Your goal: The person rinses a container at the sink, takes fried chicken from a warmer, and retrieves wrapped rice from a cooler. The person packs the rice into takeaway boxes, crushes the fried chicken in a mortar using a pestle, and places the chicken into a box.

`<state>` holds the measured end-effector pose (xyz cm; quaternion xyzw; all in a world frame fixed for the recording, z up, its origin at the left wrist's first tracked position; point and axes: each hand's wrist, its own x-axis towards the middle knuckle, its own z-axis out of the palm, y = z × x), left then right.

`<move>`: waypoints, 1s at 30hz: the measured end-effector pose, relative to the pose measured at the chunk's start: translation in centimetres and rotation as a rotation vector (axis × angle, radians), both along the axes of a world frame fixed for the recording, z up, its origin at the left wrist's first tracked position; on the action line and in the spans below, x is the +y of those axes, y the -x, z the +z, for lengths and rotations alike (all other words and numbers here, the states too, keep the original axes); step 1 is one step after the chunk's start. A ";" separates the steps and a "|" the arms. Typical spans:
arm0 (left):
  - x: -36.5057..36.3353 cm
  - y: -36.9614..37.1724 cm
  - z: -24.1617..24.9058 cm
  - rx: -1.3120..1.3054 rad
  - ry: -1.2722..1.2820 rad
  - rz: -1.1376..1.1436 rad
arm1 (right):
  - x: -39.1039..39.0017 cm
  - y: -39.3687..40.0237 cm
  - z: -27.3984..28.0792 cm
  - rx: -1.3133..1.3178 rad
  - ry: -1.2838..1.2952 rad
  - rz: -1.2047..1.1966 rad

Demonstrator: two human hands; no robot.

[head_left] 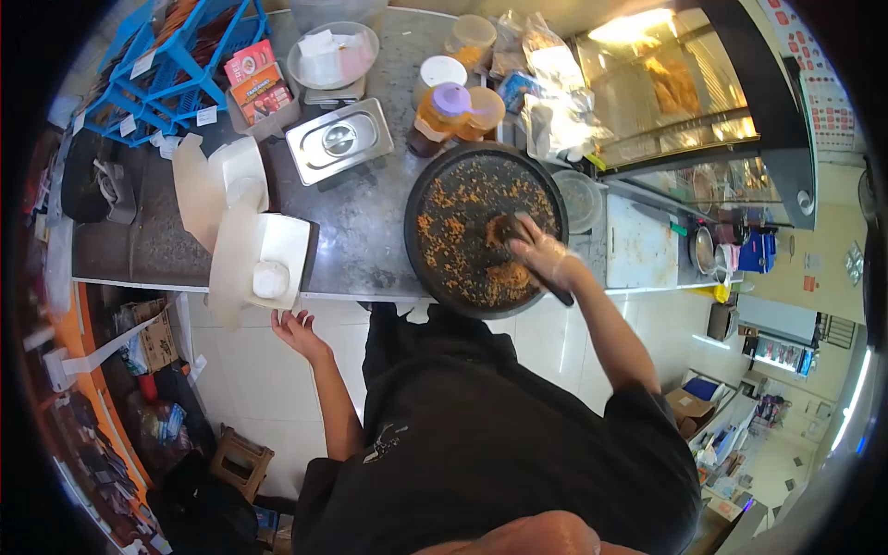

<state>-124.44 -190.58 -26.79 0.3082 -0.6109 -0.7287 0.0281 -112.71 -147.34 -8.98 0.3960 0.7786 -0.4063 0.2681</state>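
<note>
A round black griddle (435,185) on the counter is strewn with orange-brown food bits. My right hand (548,257), in a thin clear glove, is shut on a dark-handled scraper (527,242) whose blade rests among the food at the griddle's right side. My left hand (298,331) hangs bare and open below the counter's front edge, just under an open white takeaway box (268,254). It holds nothing.
A lidded steel pan (338,141), sauce jars (450,113), a bowl with tissue (331,55), plastic bags and a second white box (222,180) crowd the grey counter. Blue racks stand far left, a lit glass display case to the right. White floor tiles lie below.
</note>
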 end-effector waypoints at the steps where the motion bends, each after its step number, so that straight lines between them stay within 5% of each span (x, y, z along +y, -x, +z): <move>1: 0.6 0.0 0.1 -0.001 -0.029 0.010 | 1.2 -0.2 -1.7 0.045 -0.047 0.088; 7: 1.2 -3.7 -0.8 -0.049 -0.066 0.064 | 4.7 -2.1 3.1 0.100 -0.024 0.201; 12: 0.8 -9.3 -2.3 -0.151 -0.097 0.180 | 8.0 -7.4 1.4 0.113 0.087 0.376; 20: 4.7 -11.1 -2.3 -0.139 -0.074 0.069 | 6.7 -3.4 -0.4 0.303 0.114 0.296; 26: 4.3 -10.0 -2.0 -0.122 -0.038 -0.055 | 4.9 -9.7 4.7 -0.135 0.147 0.026; 30: 2.1 -8.5 -2.3 -0.155 -0.056 -0.069 | 1.8 -11.1 4.4 -0.172 0.288 -0.021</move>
